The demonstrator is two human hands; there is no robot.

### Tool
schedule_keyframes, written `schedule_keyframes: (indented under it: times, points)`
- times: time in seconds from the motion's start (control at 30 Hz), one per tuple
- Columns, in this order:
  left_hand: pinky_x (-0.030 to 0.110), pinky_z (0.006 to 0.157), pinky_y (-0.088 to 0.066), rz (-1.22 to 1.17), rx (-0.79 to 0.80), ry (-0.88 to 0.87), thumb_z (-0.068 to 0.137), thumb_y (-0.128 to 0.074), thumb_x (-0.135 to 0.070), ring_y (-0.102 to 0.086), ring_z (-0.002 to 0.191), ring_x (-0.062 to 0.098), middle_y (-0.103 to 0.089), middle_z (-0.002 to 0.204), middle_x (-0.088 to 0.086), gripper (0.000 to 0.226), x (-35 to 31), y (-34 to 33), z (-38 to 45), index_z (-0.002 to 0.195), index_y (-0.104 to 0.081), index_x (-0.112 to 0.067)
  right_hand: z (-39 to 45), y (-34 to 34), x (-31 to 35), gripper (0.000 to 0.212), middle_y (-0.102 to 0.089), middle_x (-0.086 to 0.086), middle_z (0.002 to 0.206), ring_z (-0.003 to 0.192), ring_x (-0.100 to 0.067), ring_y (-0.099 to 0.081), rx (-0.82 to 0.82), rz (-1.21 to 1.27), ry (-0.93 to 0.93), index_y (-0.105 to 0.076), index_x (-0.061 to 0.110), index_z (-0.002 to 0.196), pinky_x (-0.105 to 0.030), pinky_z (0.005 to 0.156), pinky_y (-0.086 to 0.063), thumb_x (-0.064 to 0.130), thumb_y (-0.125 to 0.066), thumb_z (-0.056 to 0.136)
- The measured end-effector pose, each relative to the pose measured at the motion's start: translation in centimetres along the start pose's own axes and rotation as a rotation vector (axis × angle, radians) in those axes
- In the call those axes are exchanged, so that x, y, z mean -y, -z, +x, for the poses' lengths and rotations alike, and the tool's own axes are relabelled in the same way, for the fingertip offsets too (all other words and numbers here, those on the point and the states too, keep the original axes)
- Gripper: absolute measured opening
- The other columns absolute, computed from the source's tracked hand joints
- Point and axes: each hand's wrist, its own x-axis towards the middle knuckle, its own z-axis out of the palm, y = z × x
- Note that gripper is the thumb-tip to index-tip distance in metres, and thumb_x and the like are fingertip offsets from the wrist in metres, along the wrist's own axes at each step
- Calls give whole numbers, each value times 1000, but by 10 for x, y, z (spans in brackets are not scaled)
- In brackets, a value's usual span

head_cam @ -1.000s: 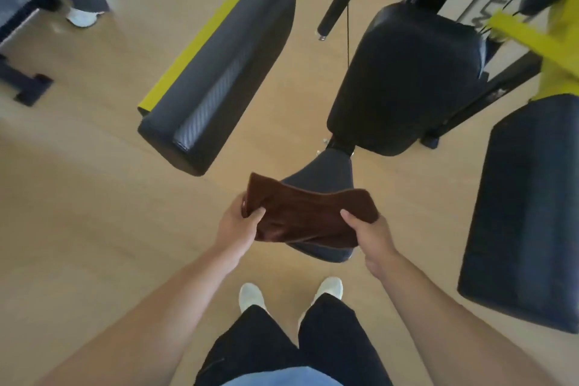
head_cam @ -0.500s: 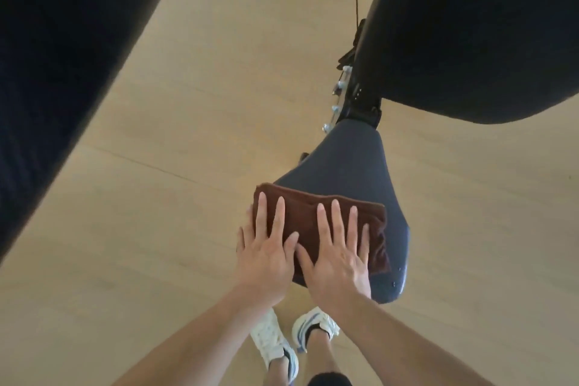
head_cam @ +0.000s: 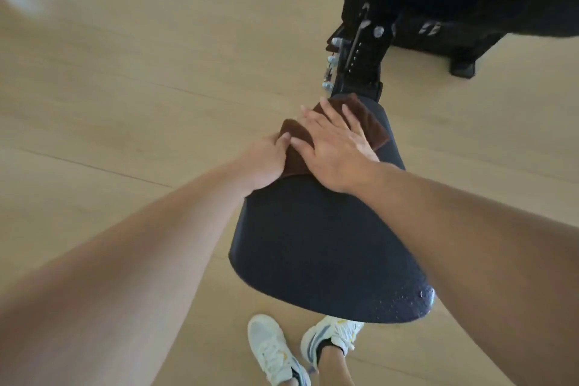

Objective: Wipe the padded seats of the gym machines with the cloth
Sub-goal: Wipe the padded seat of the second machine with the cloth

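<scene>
Head view: my right hand [head_cam: 336,147] presses the cloth [head_cam: 371,125] flat on the seat [head_cam: 319,244], fingers spread, while my left hand [head_cam: 266,160] pinches its near edge.

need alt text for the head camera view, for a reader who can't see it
Seen from above, a person presses a brown cloth onto the narrow far end of a dark padded seat: the right hand lies flat on it, the left hand grips its near edge. White sneakers stand on a light wood floor; the machine's black frame rises beyond.
</scene>
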Motion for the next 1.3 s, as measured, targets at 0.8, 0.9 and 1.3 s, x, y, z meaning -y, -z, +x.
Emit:
schedule_keyframes:
  times: [0.8,0.9,1.3]
  points:
    - [47,120,-15,504,-171,-519,100,-35,-32,-15,154,21,-30,162,-12,53,34,-92,-134,154,-36,-28,-205,-57,28,53,-44,7,157,150,-13,-32,-312,221,-290,-51,18,149,-41,121,-26,39,-39,102]
    - [46,125,-7,516,-136,-500,104,-27,-33,2,155,17,-16,166,-14,54,8,-79,-94,158,-23,-29,-162,-42,10,56,-34,10,162,153,-10,-19,-246,216,-331,-38,26,156,-36,126,-12,44,-31,103]
    - [43,126,-7,372,-95,-328,107,-24,-32,-5,155,22,-10,168,-3,55,-67,-43,41,160,-15,-21,-14,2,-63,52,-16,14,168,157,-17,-6,-167,339,-310,-21,38,159,-43,126,-14,45,-28,108]
